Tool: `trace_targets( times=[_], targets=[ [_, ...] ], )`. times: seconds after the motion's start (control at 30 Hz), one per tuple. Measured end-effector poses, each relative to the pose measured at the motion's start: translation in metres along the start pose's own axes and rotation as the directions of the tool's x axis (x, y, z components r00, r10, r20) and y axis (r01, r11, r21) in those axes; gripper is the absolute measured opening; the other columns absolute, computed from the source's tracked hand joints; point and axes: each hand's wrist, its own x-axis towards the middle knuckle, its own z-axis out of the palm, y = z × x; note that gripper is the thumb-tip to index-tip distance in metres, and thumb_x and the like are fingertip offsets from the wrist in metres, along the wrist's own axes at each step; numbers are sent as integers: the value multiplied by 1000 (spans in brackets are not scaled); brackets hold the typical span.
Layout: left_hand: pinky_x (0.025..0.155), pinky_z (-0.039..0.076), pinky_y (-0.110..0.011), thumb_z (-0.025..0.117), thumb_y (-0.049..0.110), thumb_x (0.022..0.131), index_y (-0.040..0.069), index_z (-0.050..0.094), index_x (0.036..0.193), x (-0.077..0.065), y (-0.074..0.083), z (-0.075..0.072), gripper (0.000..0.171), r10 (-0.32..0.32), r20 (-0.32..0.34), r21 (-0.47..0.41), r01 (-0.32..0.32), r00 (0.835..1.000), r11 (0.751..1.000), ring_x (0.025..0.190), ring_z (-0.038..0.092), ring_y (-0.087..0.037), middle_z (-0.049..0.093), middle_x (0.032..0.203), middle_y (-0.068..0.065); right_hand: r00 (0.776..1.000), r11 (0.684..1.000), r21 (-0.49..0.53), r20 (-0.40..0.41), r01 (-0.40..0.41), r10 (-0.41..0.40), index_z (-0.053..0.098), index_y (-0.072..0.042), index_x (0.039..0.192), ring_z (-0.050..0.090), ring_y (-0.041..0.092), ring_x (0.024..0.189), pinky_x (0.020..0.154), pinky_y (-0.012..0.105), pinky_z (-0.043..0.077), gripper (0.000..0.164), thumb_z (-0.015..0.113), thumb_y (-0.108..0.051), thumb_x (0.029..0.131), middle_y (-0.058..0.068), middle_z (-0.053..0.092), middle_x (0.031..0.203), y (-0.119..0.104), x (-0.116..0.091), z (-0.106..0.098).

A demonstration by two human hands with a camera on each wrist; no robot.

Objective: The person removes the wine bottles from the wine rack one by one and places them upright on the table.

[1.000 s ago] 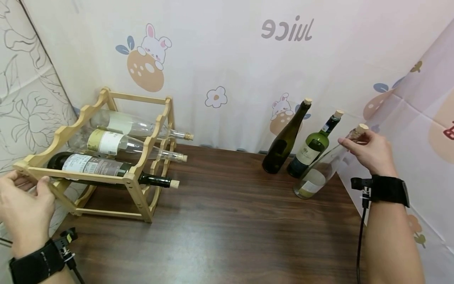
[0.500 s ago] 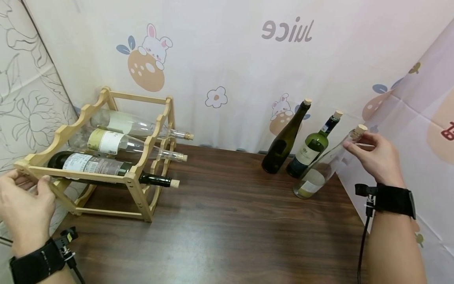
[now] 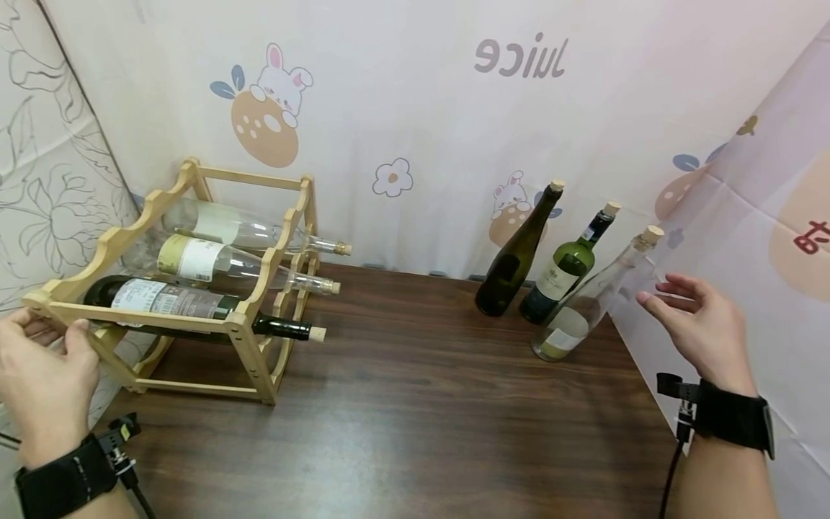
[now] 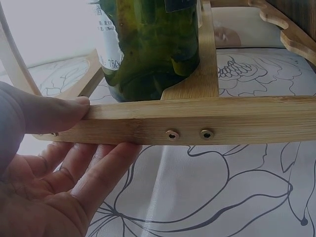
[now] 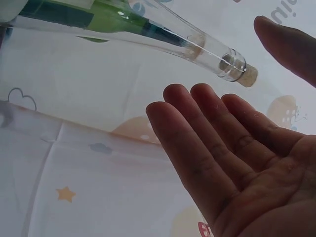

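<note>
My left hand (image 3: 48, 382) grips the near left corner of a wooden wine rack (image 3: 165, 393); in the left wrist view the thumb lies on top of its bar (image 4: 247, 118) and the fingers sit beneath. Three corked bottles lie in the rack's upper row: a dark wine bottle (image 3: 175, 301) nearest, then a clear bottle with a yellow-white label (image 3: 201, 259), then another clear bottle (image 3: 220, 222). My right hand (image 3: 703, 328), fingers extended and holding nothing, is just right of a corked clear bottle (image 3: 570, 328) on the table. The right wrist view shows a gap between fingers and bottle neck (image 5: 229, 64).
A green wine bottle (image 3: 560, 277) and a dark slim bottle (image 3: 512, 263) stand left of the clear one, close to the back curtain (image 3: 415, 108). The brown wooden table (image 3: 415, 404) extends between the rack and these bottles. Patterned cloth hangs on both sides.
My right hand has let go of the clear bottle's neck and moved down and right, away from it. The bottle stays standing. My left hand keeps its grip on the rack.
</note>
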Motion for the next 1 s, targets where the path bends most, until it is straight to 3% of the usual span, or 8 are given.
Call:
trace_targets(
  times=[0.23, 0.37, 0.5, 0.6, 0.73, 0.8, 0.9, 1.0],
  targets=[
    [118, 45, -18, 43, 22, 107, 14, 36, 159, 0, -1, 0, 53, -7, 6, 9, 7, 1000, 1000, 141, 53, -21, 50, 155, -15, 998, 1000, 6, -54, 9, -9, 52, 0, 152, 50, -32, 83, 63, 1, 46, 76, 77, -43, 95, -46, 49, 95, -9, -10, 1],
    [118, 45, -17, 44, 22, 107, 16, 37, 158, 1, -2, 1, 52, 0, -5, 4, 0, 1000, 1000, 140, 54, -18, 51, 155, -14, 998, 999, 21, -64, 24, -23, 52, -2, 153, 49, -30, 89, 67, -1, 45, 73, 76, -42, 96, -40, 52, 101, -19, -13, 11],
    [116, 46, -15, 45, 22, 107, 15, 38, 157, 0, 0, 1, 51, 4, -10, 3, -4, 1000, 1000, 135, 55, -11, 53, 152, -13, 997, 998, 34, -57, 61, -59, 52, -2, 153, 48, -26, 93, 73, -4, 44, 68, 73, -38, 99, -8, 66, 121, -32, -16, 27],
    [115, 46, -14, 45, 21, 107, 13, 39, 156, -1, 1, 1, 50, 2, -5, 16, -2, 1000, 1000, 133, 56, -11, 54, 152, -14, 994, 995, 42, -55, 93, -90, 53, -2, 151, 47, -25, 96, 76, -5, 43, 64, 72, -37, 100, 19, 64, 133, -44, -15, 43],
    [115, 47, -14, 45, 21, 107, 11, 40, 156, -3, 1, 0, 50, -1, -4, 27, 1, 1000, 1000, 133, 57, -14, 54, 152, -14, 994, 990, 89, -30, 112, -110, 55, -3, 150, 49, -23, 98, 80, -3, 44, 63, 71, -38, 100, 23, 66, 136, -61, -12, 66],
    [112, 46, -11, 45, 21, 107, 11, 41, 155, -3, 0, -1, 50, 8, -12, 23, -8, 1000, 1000, 123, 57, -2, 55, 150, -13, 993, 987, 111, -17, 115, -114, 56, -5, 149, 54, -17, 101, 82, 0, 44, 63, 72, -40, 100, 21, 67, 137, -70, -10, 76],
    [106, 46, -4, 47, 22, 106, 10, 44, 153, -2, 1, -2, 48, 26, -31, 15, -25, 999, 1000, 101, 44, 20, 57, 142, -4, 991, 980, 149, 5, 130, -132, 56, -6, 149, 66, 6, 112, 84, 3, 46, 63, 72, -40, 100, 20, 68, 138, -85, -10, 91],
    [103, 45, -2, 48, 22, 106, 10, 45, 152, -1, 0, -3, 47, 34, -37, 4, -34, 999, 999, 94, 36, 26, 56, 139, 1, 988, 969, 201, 27, 144, -152, 56, -5, 149, 67, 30, 124, 85, 6, 47, 63, 73, -40, 99, 19, 68, 139, -99, -9, 106]
  ],
)
